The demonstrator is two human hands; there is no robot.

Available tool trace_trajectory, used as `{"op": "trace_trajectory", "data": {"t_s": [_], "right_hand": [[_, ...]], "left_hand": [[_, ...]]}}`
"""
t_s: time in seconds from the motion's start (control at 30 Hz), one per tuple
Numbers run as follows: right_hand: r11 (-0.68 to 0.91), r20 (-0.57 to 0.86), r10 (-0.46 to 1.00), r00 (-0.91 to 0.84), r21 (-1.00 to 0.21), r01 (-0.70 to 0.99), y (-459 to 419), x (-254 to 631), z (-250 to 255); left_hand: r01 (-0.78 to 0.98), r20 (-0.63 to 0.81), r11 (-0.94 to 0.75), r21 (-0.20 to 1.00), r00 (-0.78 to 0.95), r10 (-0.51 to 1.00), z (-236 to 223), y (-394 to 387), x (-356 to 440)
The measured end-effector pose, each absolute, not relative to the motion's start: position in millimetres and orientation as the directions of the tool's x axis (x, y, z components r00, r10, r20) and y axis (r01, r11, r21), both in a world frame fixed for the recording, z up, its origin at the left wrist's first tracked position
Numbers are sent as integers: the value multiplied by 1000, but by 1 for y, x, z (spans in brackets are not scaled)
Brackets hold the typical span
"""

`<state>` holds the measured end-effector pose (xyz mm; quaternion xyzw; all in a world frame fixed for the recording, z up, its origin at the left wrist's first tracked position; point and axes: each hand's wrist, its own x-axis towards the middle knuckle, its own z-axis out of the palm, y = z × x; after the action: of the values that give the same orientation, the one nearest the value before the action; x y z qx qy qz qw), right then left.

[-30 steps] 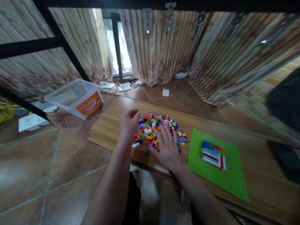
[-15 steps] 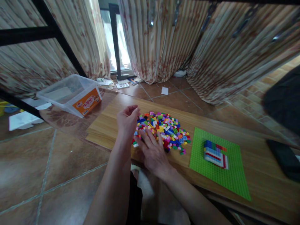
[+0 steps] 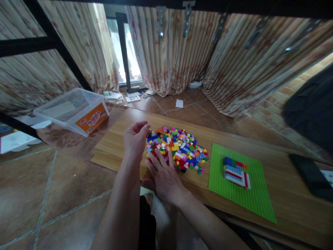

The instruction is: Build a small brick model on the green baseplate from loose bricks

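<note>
A heap of small coloured toy bricks (image 3: pixel 186 146) is spread over a wooden bench (image 3: pixel 114 139). At the heap's left side my left hand (image 3: pixel 135 139) is closed, thumb against curled fingers; whatever it may hold is hidden. My right hand (image 3: pixel 166 175) lies palm down with fingers apart, its fingertips touching the near edge of the heap. To the right of the bricks rests a green baseplate (image 3: pixel 217 166). On the plate stands a built block (image 3: pixel 235 172) of blue, white, red and orange bricks.
Beyond the bench's left end, a clear plastic box (image 3: pixel 73 109) with an orange label sits on the floor. A dark phone-like slab (image 3: pixel 310 177) lies at the bench's right. Papers (image 3: pixel 133 99) lie near the curtains (image 3: pixel 169 52). A black metal frame (image 3: pixel 61 52) crosses the left.
My right hand has drawn back slightly toward the near edge of the heap. My left hand stays closed beside the bricks. The whole view has shifted a little.
</note>
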<state>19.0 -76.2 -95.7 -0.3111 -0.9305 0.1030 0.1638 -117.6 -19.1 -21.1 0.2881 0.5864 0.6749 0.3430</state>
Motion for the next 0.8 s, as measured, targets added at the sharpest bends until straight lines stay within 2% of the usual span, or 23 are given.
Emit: {"op": "trace_trajectory", "data": {"t_s": [0.17,0.3,0.4,0.5,0.63,0.8], "right_hand": [[734,278,679,-679,-277,620,-72,34,-95],[695,317,717,-620,-261,670,-67,49,-88],[669,350,737,-579,-258,697,-63,58,-88],[637,369,761,-534,-269,723,-59,62,-89],[589,369,795,-481,-282,757,-56,65,-89],[529,388,833,-395,-348,774,-47,81,-85]], "left_hand": [[-29,-20,4,1000,-554,833,-28,-18,-122],[237,2,129,963,-485,875,-34,-18,-129],[522,-36,259,812,-400,916,-35,-22,-134],[707,-126,332,625,-328,936,-34,-27,-134],[791,-199,358,496,-298,934,-32,-30,-133],[823,-206,351,447,-287,935,-28,-29,-133]]}}
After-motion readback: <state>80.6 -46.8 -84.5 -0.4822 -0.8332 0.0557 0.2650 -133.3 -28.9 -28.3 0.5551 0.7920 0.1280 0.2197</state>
